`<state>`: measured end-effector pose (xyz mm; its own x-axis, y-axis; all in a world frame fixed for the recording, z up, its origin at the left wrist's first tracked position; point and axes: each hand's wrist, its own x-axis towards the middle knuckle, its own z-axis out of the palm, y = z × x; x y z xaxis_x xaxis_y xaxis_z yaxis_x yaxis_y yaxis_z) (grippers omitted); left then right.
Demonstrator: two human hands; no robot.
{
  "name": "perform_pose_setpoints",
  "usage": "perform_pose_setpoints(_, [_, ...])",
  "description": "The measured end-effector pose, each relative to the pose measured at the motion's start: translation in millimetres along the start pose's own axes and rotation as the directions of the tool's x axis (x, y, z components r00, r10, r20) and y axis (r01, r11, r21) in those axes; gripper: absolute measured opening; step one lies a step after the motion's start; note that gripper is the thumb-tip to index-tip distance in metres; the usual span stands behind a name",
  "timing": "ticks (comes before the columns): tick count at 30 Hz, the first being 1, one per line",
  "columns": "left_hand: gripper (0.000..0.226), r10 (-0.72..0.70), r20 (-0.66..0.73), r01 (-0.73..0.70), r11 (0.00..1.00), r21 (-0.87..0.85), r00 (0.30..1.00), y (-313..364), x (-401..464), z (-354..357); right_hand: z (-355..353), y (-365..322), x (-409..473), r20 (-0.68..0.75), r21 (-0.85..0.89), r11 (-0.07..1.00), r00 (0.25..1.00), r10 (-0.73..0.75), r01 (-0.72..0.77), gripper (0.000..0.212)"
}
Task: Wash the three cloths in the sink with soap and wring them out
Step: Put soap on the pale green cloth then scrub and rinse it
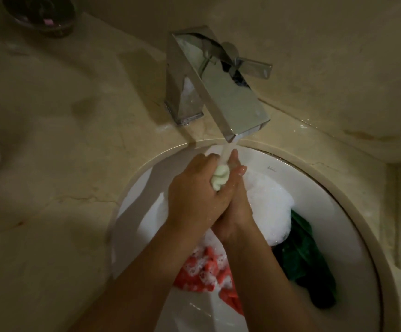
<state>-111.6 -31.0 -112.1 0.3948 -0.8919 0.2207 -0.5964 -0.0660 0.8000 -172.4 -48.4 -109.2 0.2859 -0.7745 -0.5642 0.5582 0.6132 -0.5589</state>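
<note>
1. Both hands are closed around one pale green cloth (220, 176), bunched into a wad between them. The left hand (195, 190) wraps over it from the left, fingers curled; the right hand (234, 185) cups it from the right, its fingertips (235, 156) reaching up into the stream.
2. Water (227, 152) runs from the tap (221, 92) straight onto the wad, just above the sink (352, 212).
3. This looks like rinsing or squeezing out the pale cloth, so I judge it the furthest along of the three; whether it is fully wrung I cannot tell.
4. Below the wrists, a red cloth (204, 271) lies in the basin flecked with suds, and a dark green cloth (307, 257) lies to its right against the basin wall. Neither is being handled, and both seem yet to be rinsed and wrung.
5. A mound of white foam (269, 202) sits between the hands and the dark green cloth, so soap has plainly gone in.
6. Count: three cloths, one held and two in the basin; two hands; one tap, with one lever (254, 68) at its right side.
7. On the counter (62, 140), far left at the back, stands one dark dish (41, 13); its contents are too dim to name.
</note>
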Motion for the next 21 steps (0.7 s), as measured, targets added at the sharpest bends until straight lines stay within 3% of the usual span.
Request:
perform_pose_setpoints(3, [0.047, -0.113, 0.038, 0.113, 0.994, 0.011, 0.993, 5, 4, 0, 2, 4, 5, -0.03, -0.076, 0.997, 0.999, -0.022, 0.02, 0.03])
perform_pose_setpoints(5, [0.049, -0.16, 0.079, 0.154, 0.986, 0.07, 0.984, 7, 8, 1, 1, 8, 10, -0.078, -0.266, 0.961, 0.992, -0.101, 0.077, 0.032])
perform_pose_setpoints(8, [0.043, -0.206, 0.17, 0.202, 0.979, 0.04, 0.964, 6, 15, 3, -1, 13, 10, -0.118, -0.634, 0.761, 0.955, -0.271, 0.138, 0.038])
perform_pose_setpoints(11, [0.028, -0.333, 0.2, 0.346, 0.938, -0.032, 0.922, 6, 17, 3, -15, 11, 8, -0.1, -0.801, 0.593, 0.957, -0.273, 0.085, 0.021])
perform_pose_setpoints(13, [0.026, -0.373, 0.207, 0.401, 0.908, -0.121, 0.905, 7, 12, 2, -14, 9, 6, -0.101, -0.804, 0.58, 0.929, -0.357, 0.135, 0.028])
perform_pose_setpoints(14, [0.025, -0.39, 0.198, 0.425, 0.886, -0.183, 0.899, 10, 9, 0, -12, 8, 5, -0.081, -0.775, 0.593, 0.895, -0.438, 0.22, 0.03])
perform_pose_setpoints(16, [0.019, -0.427, 0.175, 0.461, 0.836, -0.299, 0.887, 15, 3, -3, -7, 3, 1, -0.016, -0.771, 0.515, 0.798, -0.602, 0.374, 0.03])
perform_pose_setpoints(18, [0.007, -0.525, 0.2, 0.557, 0.721, -0.413, 0.828, 20, -2, -9, -9, 2, -1, 0.008, -0.767, 0.49, 0.77, -0.638, 0.414, 0.025])
perform_pose_setpoints(21, [0.048, -0.597, 0.329, 0.654, 0.479, -0.586, 0.732, 13, -7, -19, -23, -5, -7, 0.002, -0.704, 0.59, 0.832, -0.554, 0.395, 0.018])
